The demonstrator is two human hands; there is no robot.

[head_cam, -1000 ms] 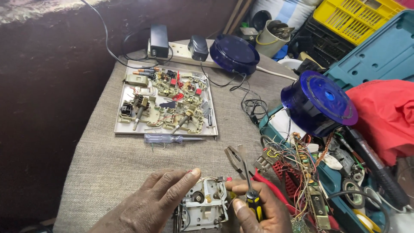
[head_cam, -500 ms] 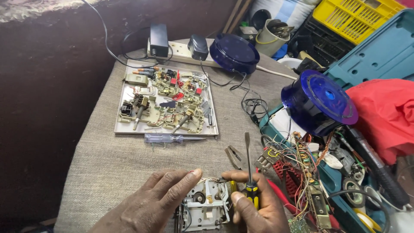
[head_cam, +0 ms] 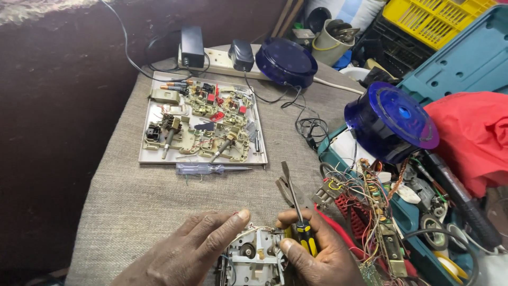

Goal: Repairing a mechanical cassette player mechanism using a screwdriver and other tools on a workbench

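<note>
A small grey metal mechanism (head_cam: pixel 256 259) with gears and white wires lies at the near edge of the cloth-covered table (head_cam: pixel 143 206). My left hand (head_cam: pixel 193 249) rests flat on its left side, thumb on its top edge. My right hand (head_cam: pixel 317 254) grips a screwdriver with a black and yellow handle (head_cam: pixel 301 233), its shaft pointing up and away, blade tip near red-handled pliers (head_cam: pixel 288 188) that lie on the cloth. The right thumb touches the mechanism's right edge.
A grey tray (head_cam: pixel 151 153) with several circuit boards sits at centre, a clear-handled screwdriver (head_cam: pixel 206 168) before it. A power strip (head_cam: pixel 217 55) with adapters and two blue round lids (head_cam: pixel 286 61) lie behind. A teal toolbox (head_cam: pixel 413 212) with tangled wires and a red cloth (head_cam: pixel 471 132) crowd the right.
My right hand has turned the screwdriver from pointing down and left to upright, then slightly tilted away. The pliers now show beside its shaft. The left hand stays on the mechanism.
</note>
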